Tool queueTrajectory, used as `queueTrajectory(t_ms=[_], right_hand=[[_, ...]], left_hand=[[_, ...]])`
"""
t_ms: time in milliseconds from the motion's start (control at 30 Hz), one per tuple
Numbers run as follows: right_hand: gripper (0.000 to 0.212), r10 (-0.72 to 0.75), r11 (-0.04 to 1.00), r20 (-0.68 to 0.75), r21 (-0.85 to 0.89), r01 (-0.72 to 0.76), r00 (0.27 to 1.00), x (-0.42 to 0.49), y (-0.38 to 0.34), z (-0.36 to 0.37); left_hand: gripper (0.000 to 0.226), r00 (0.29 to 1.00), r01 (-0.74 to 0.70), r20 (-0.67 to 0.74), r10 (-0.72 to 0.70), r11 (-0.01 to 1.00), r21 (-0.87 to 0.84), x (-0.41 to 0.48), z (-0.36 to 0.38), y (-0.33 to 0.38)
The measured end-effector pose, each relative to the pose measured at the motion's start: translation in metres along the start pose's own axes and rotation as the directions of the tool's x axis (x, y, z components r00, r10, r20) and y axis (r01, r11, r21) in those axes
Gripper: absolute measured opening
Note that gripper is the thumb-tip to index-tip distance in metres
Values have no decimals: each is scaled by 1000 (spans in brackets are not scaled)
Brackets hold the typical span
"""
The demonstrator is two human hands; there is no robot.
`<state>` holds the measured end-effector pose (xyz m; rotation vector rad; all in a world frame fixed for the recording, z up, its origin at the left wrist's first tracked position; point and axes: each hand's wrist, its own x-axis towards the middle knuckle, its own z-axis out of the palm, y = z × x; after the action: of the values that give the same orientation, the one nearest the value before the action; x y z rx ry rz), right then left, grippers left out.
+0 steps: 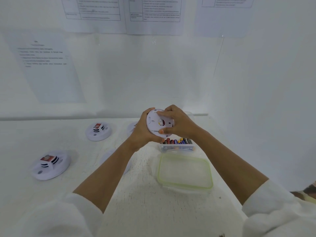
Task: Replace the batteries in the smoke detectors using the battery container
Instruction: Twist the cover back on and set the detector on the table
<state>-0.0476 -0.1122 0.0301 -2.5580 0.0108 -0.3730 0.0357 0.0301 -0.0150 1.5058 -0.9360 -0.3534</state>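
Two-handed grip on smoke detector, back facing camera, raised over tabletop's far middle: left hand curled round rim, right hand pinching back plate. Battery container just beneath, open, lid nearer.

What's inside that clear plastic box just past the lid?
Batteries, packed side by side, in red, blue and dark wrappers. The box is partly hidden behind the left hand, the right hand and the smoke detector they hold, so their number cannot be told.
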Motion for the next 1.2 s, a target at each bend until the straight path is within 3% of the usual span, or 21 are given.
queueTrajectory(t_ms=[200, 300, 333, 433, 533, 667, 767, 867, 933, 1000, 1133, 1200], right_hand=[[63, 49, 984, 31, 169, -54, 998, 1, -9, 4], [54, 62, 970, 14, 235, -64, 998, 5, -25, 14], [49, 54, 967, -9, 248, -50, 999, 7, -31, 18], [45, 67, 945, -49, 325, -47, 997, 13, -48, 34], [60, 101, 902, -25, 424, -81, 995, 24, -67, 53], [58, 168, 797, -96, 599, -78, 981, 48, -100, 83], [51, 259, 618, -114, 783, -74, 959, 64, -127, 110], [45, 353, 425, -124, 904, -41, 928, 80, -147, 137], [45, 424, 314, -109, 949, -33, 899, 89, -155, 151], [45, 462, 215, -64, 976, -41, 885, 98, -163, 167], [42, 460, 63, 17, 997, -52, 888, 114, -184, 192], [42, 455, 5, 47, 998, -55, 889, 123, -195, 204]], left_hand=[[99, 998, -58, 6, 58, 991, 120, 0, -9, 10], [76, 989, -142, 10, 146, 944, 299, -7, -16, 23], [77, 985, -161, 8, 170, 916, 367, -9, -19, 26], [113, 990, -105, -24, 139, 843, 528, -13, -38, 20], [115, 987, -75, -78, 142, 828, 556, -21, -67, 12], [112, 951, -168, -62, 304, 673, 720, -33, -113, 8], [107, 914, -237, -7, 405, 549, 802, -37, -152, -1], [107, 938, -254, 9, 346, 671, 696, -44, -186, -6], [108, 978, -190, 28, 205, 836, 516, -51, -209, -7], [103, 995, -95, 44, 85, 929, 358, -61, -227, -8], [70, 977, 92, -204, -61, 985, 148, -83, -265, -16], [53, 958, 202, -213, -193, 979, 23, -92, -289, -22]])
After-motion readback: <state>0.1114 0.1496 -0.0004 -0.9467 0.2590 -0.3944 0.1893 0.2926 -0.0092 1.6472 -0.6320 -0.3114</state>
